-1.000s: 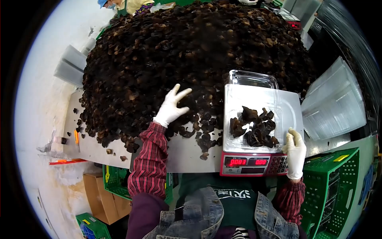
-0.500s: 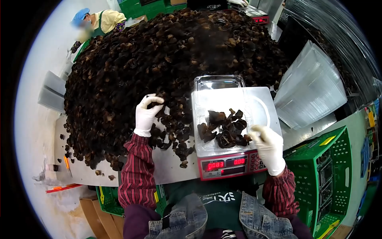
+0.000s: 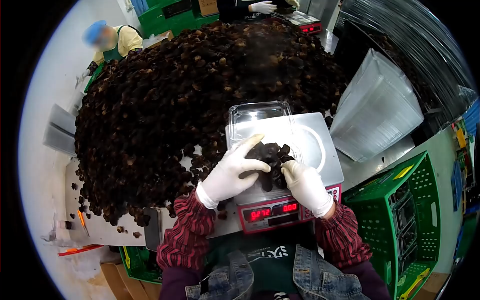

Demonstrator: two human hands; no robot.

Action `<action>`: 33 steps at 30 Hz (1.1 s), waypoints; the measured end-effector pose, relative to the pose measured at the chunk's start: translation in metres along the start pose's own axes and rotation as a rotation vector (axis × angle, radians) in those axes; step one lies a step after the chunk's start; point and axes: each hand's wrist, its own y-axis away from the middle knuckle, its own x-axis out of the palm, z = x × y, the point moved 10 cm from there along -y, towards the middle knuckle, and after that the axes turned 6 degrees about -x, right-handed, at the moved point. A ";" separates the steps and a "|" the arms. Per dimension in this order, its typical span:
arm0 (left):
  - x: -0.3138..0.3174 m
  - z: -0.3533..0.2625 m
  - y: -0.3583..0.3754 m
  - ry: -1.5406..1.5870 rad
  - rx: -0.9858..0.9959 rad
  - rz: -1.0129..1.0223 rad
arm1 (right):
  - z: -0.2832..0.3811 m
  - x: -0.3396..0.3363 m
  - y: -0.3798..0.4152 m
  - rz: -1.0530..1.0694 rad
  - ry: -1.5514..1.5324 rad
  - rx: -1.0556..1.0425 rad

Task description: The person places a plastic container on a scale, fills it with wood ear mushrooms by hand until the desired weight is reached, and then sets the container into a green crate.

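Spreading the white-gloved left hand point(image 3: 227, 175), I have its thumb and forefinger apart around the left side of a small heap of dark brown, curled, leathery pieces point(image 3: 272, 157), with the fingertips against them. From the right, I have the white-gloved right hand point(image 3: 304, 184) bent inward, its fingers bunched at the heap's edge; I cannot tell whether they grip a piece.

The heap sits in a clear plastic hinged container point(image 3: 260, 114), whose open lid reaches past the far edge of a silver-topped, red-fronted digital scale point(image 3: 317, 132). I read 0.272 and 0.00 on its red displays. Beyond the scale and to its left, a large mound of similar dark pieces point(image 3: 165, 100) covers much of the pale metal surface point(image 3: 107, 232).

To the right of the scale leans a stack of clear plastic containers point(image 3: 377, 107), and below that stands a green perforated plastic crate point(image 3: 370, 220). At the upper left I see a co-worker in a blue cap point(image 3: 95, 33), beside the mound
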 end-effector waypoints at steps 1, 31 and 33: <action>-0.002 0.002 0.001 0.011 -0.015 -0.010 | -0.002 0.001 0.000 0.000 0.002 0.000; -0.069 0.174 0.175 -0.902 -0.867 -0.293 | -0.064 -0.086 0.051 -0.315 -0.038 0.353; -0.078 0.198 0.193 -0.677 -0.723 -0.457 | -0.052 -0.062 0.034 -0.171 -0.052 0.345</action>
